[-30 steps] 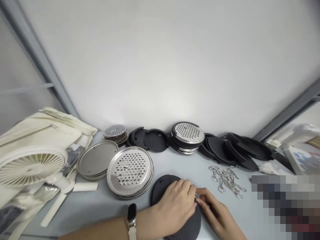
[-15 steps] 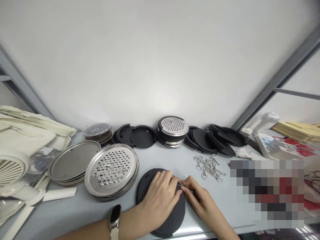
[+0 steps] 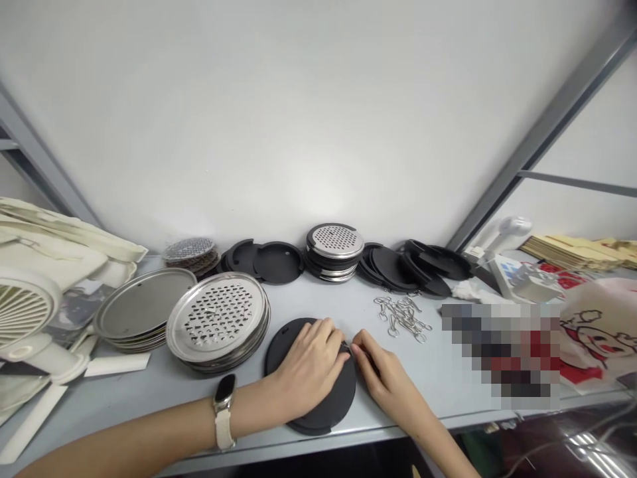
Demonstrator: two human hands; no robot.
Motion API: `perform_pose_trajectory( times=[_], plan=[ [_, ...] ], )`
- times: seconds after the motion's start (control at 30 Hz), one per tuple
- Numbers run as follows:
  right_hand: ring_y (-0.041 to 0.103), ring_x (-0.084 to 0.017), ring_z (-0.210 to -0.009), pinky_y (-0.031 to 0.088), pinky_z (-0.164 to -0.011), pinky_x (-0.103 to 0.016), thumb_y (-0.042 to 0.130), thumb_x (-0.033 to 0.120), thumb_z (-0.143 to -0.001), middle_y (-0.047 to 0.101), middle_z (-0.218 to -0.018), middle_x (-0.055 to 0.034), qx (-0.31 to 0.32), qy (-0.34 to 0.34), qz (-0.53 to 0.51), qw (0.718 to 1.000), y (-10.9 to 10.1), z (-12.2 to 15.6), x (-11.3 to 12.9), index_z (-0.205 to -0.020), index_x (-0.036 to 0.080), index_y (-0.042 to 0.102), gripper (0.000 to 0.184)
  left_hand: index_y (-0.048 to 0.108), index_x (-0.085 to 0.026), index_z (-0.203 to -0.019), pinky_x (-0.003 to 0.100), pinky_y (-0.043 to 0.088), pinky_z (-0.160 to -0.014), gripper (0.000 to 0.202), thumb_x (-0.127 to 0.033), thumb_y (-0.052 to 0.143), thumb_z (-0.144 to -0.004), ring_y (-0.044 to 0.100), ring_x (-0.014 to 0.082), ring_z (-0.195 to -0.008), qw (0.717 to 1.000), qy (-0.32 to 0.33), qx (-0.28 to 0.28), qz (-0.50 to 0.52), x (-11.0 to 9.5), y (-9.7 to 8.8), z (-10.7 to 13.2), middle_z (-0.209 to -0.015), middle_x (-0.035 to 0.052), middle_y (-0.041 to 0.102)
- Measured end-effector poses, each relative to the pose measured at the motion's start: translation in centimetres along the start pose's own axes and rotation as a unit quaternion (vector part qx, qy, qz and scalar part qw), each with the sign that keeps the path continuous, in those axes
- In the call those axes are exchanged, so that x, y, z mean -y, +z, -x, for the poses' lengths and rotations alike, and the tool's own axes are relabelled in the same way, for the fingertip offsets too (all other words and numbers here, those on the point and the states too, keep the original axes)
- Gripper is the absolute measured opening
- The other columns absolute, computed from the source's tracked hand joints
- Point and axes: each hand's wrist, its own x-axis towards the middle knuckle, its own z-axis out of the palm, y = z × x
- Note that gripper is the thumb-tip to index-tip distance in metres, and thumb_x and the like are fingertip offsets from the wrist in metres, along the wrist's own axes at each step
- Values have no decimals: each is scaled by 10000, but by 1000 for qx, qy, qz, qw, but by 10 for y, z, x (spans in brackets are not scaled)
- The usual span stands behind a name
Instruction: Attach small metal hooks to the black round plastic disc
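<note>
A round black disc (image 3: 326, 413) lies at the front of the table, a small slot showing near its upper left edge. My left hand (image 3: 309, 372), with a watch at the wrist, presses over it, thumb and fingers closed near its right rim. There, between my hands, shows the tip of a small metal wire piece (image 3: 346, 346). My right hand (image 3: 381, 372) pinches that piece at the disc's rim; most of it is hidden by fingers. A loose pile of metal wire hooks with rings (image 3: 404, 315) lies beyond my right hand.
Stacked perforated metal grater discs (image 3: 223, 312) and plain metal discs (image 3: 142, 305) stand at left. Along the wall are black round parts (image 3: 281, 262), a stack topped by a grater disc (image 3: 338, 240) and more black parts (image 3: 393, 267). A pale fan (image 3: 20, 312) stands far left.
The camera view has shifted, so the table appears slightly higher and farther left. My hands stay at the disc's right rim, the right one still pinching there.
</note>
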Motion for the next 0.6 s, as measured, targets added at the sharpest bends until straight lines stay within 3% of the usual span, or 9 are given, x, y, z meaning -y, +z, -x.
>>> perform_pose_trajectory(
  times=[0.6],
  plan=[
    [530,-167,-684,397,-642,-279,305,311,-1018,548,-767,-11,23,12,42,999,-1,3,1,-809,225,405,247,523,-181,-1032,376,460,-823,139,-212,406,-964,521,213,-923,998,12,46,-36,-3,-11,-3,-1002,64,500]
  ],
)
